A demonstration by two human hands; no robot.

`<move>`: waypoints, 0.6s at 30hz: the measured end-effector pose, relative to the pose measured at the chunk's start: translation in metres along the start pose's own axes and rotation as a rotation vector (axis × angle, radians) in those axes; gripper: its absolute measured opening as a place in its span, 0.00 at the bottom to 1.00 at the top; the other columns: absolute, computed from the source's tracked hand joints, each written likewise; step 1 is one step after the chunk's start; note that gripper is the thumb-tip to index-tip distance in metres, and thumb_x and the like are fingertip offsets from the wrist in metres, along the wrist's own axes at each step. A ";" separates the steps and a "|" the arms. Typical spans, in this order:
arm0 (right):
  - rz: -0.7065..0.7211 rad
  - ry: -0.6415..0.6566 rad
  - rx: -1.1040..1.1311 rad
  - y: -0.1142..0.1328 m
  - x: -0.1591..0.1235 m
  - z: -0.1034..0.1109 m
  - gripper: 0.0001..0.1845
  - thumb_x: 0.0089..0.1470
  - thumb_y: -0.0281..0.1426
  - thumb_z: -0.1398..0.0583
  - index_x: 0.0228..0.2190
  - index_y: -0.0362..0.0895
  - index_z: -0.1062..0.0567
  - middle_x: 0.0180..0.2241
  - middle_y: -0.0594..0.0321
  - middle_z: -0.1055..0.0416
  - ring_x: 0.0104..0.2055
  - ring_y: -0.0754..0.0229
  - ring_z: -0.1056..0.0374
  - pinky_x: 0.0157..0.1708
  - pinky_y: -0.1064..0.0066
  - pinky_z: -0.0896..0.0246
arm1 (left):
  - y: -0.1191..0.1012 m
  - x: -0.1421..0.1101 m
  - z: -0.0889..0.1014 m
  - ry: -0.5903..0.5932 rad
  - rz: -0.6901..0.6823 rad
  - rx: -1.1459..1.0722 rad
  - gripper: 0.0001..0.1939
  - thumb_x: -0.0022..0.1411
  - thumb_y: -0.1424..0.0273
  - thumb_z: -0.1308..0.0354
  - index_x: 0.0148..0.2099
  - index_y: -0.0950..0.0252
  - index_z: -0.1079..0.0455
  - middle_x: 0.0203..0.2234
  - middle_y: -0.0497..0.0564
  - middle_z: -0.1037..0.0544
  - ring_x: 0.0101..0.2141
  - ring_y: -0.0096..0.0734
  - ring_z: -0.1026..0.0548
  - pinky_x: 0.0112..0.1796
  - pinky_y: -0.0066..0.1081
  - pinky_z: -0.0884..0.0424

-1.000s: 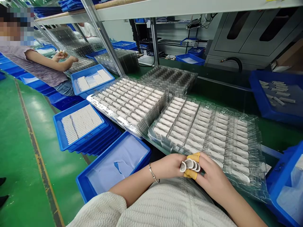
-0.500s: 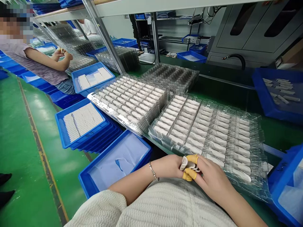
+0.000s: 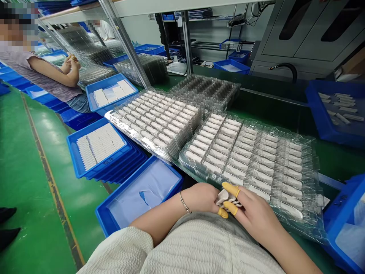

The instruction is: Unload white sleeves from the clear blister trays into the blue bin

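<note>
Close to my body, my left hand grips a small bunch of white curved pieces, thin and shell-like. My right hand meets it from the other side, its thumb and index finger around the same pieces. Yellow finger cots cover several fingertips. Part of the bunch is hidden behind the fingers. Just beyond my hands lies a clear plastic blister tray, its slots filled with rows of similar long white pieces. To its left rises a stack of clear trays, the top one also filled.
At left stand a blue bin of white pieces on stacked bins and a paper-lined blue bin. More clear trays are stacked behind. Blue bins flank the right side. A metal post rises beyond. A co-worker sits at left.
My right index finger and thumb have spread slightly farther apart around the white pieces, and the pieces have turned a little. The co-worker's hands have moved slightly left and up.
</note>
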State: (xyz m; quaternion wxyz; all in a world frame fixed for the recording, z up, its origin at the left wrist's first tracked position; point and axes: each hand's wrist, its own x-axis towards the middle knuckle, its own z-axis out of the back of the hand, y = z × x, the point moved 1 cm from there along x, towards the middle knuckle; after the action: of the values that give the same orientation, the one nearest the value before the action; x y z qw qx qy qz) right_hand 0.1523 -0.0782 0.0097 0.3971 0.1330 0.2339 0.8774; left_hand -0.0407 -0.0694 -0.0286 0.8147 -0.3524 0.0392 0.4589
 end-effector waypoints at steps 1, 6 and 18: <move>0.004 0.006 -0.004 0.001 0.000 0.000 0.10 0.62 0.33 0.48 0.40 0.47 0.27 0.33 0.60 0.29 0.29 0.58 0.32 0.24 0.69 0.38 | -0.001 0.000 0.001 0.003 0.006 0.023 0.20 0.53 0.50 0.38 0.28 0.63 0.26 0.20 0.50 0.25 0.23 0.34 0.28 0.22 0.29 0.44; 0.030 -0.012 0.014 0.000 0.001 -0.001 0.09 0.62 0.30 0.47 0.34 0.47 0.27 0.32 0.61 0.31 0.28 0.60 0.33 0.24 0.70 0.40 | -0.004 0.003 0.000 -0.011 0.012 0.068 0.22 0.51 0.50 0.37 0.22 0.63 0.29 0.13 0.47 0.33 0.19 0.32 0.31 0.19 0.29 0.47; -0.029 -0.079 0.082 -0.003 0.002 0.003 0.11 0.63 0.34 0.47 0.37 0.50 0.24 0.32 0.60 0.28 0.29 0.58 0.30 0.25 0.70 0.37 | -0.002 0.002 -0.002 -0.009 -0.077 -0.590 0.21 0.53 0.55 0.35 0.44 0.62 0.29 0.35 0.47 0.21 0.34 0.33 0.25 0.33 0.27 0.33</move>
State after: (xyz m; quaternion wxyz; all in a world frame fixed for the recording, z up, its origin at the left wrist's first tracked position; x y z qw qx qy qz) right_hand 0.1541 -0.0740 0.0106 0.4128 0.1802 0.2556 0.8554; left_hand -0.0374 -0.0694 -0.0299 0.6942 -0.5732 -0.1129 0.4205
